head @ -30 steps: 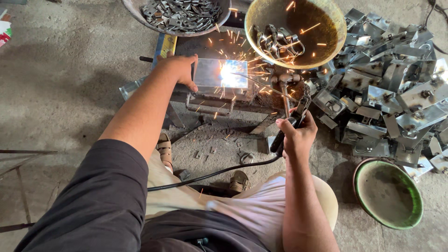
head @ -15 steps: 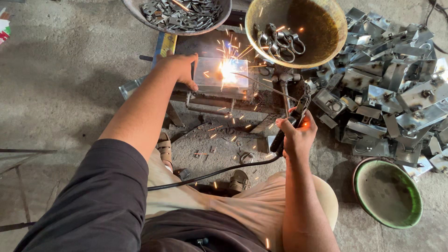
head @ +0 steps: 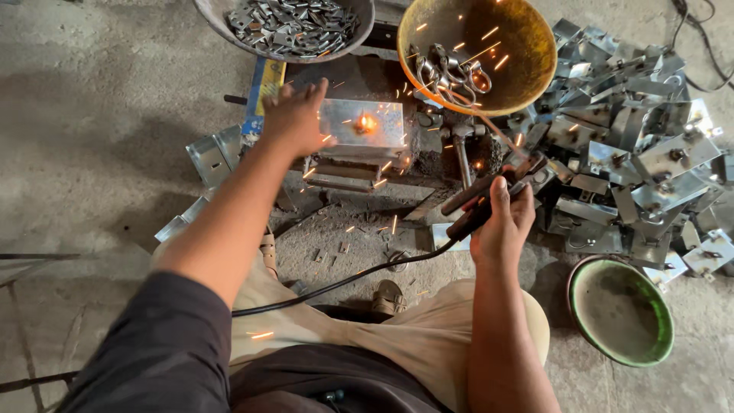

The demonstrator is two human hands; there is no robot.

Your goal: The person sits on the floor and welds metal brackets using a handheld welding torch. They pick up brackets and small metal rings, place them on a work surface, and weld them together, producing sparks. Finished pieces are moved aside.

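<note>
My left hand (head: 294, 118) presses down on the left edge of a shiny flat metal plate (head: 363, 122) that lies on a low welding jig (head: 359, 172). A small orange glow sits on the plate's middle, and sparks fly around it. My right hand (head: 501, 222) is closed around a black electrode holder (head: 489, 200), lifted back to the right of the plate. A thin rod (head: 478, 115) runs up-left from the holder over the yellow bowl. A black cable (head: 329, 287) trails from the holder across my lap.
A yellow bowl (head: 527, 46) with metal rings stands behind the jig. A grey bowl (head: 355, 30) of small metal pieces is at the top left. A heap of bent metal brackets (head: 642, 153) fills the right. A green bowl (head: 621, 310) sits on the concrete floor.
The bright arc on the plate has faded to a small glow. My right hand has drawn the holder and rod back to the right, away from the plate.
</note>
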